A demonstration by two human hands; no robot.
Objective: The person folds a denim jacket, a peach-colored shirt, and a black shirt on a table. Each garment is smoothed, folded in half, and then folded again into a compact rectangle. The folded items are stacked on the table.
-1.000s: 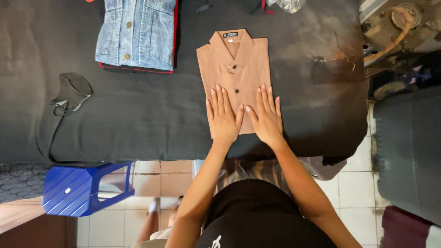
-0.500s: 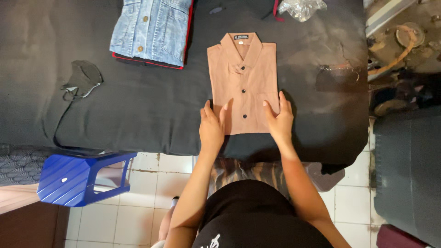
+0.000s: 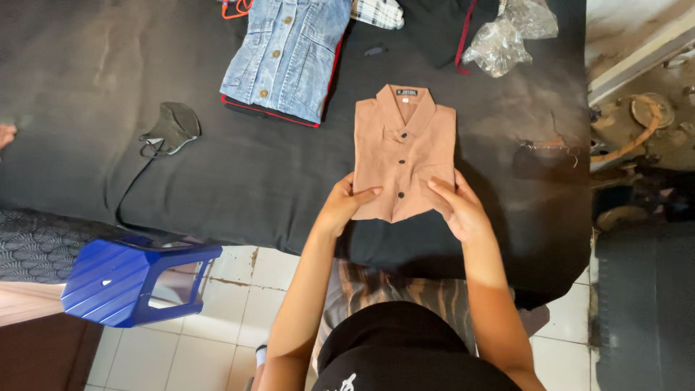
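A folded light-brown button shirt (image 3: 404,148) lies collar-away on a black cloth-covered table (image 3: 217,181). My left hand (image 3: 343,204) grips the shirt's lower left corner, thumb on top. At the lower right corner my right hand (image 3: 457,208) holds the shirt the same way, fingers spread over the fabric. The bottom edge of the shirt looks slightly lifted off the cloth.
A folded denim jacket (image 3: 289,52) on red-edged clothing lies at the back left. A dark face mask (image 3: 172,127) sits to the left. Crumpled clear plastic (image 3: 507,36) and a checked garment (image 3: 380,12) lie at the back. A blue plastic stool (image 3: 130,279) stands on the tiled floor.
My hands slid from lying flat on the shirt's lower half to its bottom corners and took hold of them. The camera view shifted, showing more of the table's back.
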